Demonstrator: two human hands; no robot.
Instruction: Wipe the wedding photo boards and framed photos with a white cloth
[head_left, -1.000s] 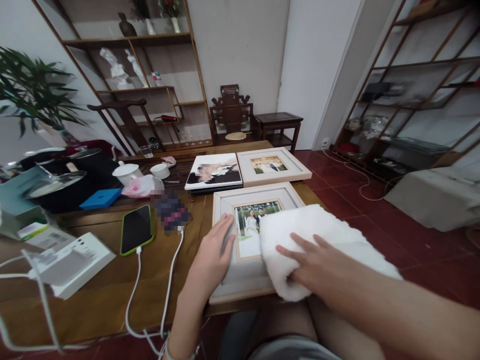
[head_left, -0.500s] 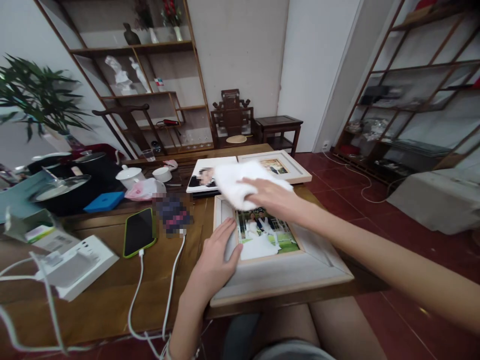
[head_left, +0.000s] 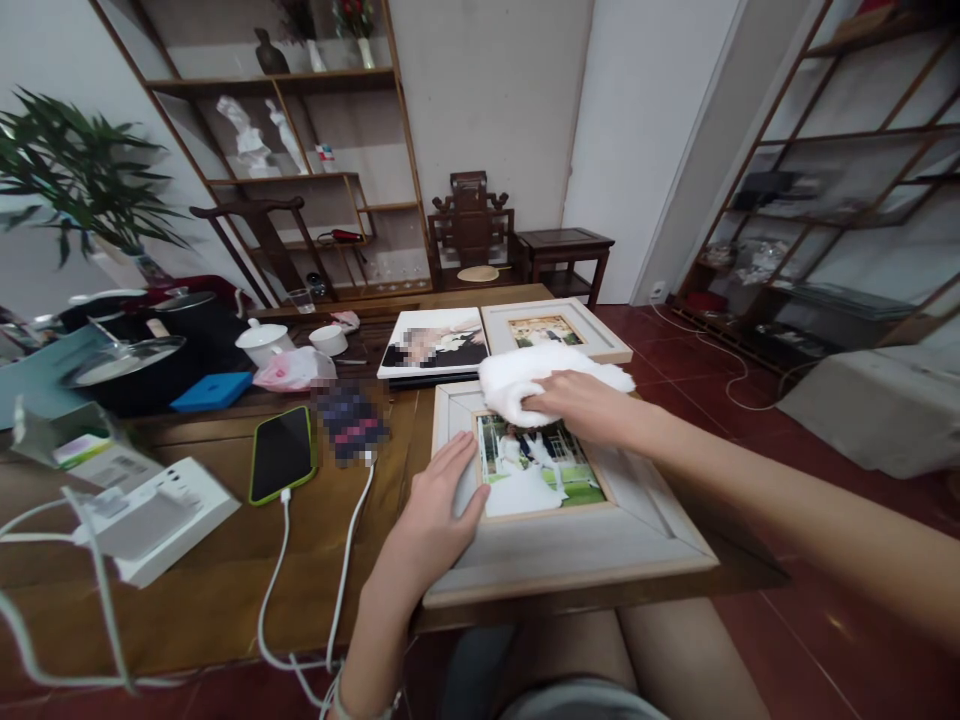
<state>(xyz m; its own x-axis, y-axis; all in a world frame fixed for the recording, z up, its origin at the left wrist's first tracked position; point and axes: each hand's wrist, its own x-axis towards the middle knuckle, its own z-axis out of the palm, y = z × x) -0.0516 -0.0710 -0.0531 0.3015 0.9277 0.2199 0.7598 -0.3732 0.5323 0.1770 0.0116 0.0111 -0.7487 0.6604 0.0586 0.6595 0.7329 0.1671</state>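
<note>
A picture frame (head_left: 555, 552) with a wide whitish wooden border lies flat at the table's front edge, holding a photo (head_left: 536, 475) of a couple on a lawn. Flat on its left border rests my left hand (head_left: 439, 505), fingers stretched toward the photo's edge. My right hand (head_left: 577, 402) grips a fluffy white cloth (head_left: 517, 375) at the frame's far side. The cloth covers part of the far border and the top of the photo. Beyond it lie a second, smaller-pictured frame (head_left: 600, 340) and a photo album (head_left: 442, 335) with a couple on its cover.
Left of the frame are a green-cased phone (head_left: 281, 455), a pixelated dark item (head_left: 351, 422), white cables (head_left: 262, 610) and a white box (head_left: 176, 525). Farther back stand a lidded white pot (head_left: 262, 342), a white cup (head_left: 328, 340), a blue block (head_left: 212, 391) and dark cookware (head_left: 127, 370).
My right hand has moved the cloth to the right, uncovering the album and the second frame's picture. My left hand stays on the frame's left border. The view has shifted slightly.
</note>
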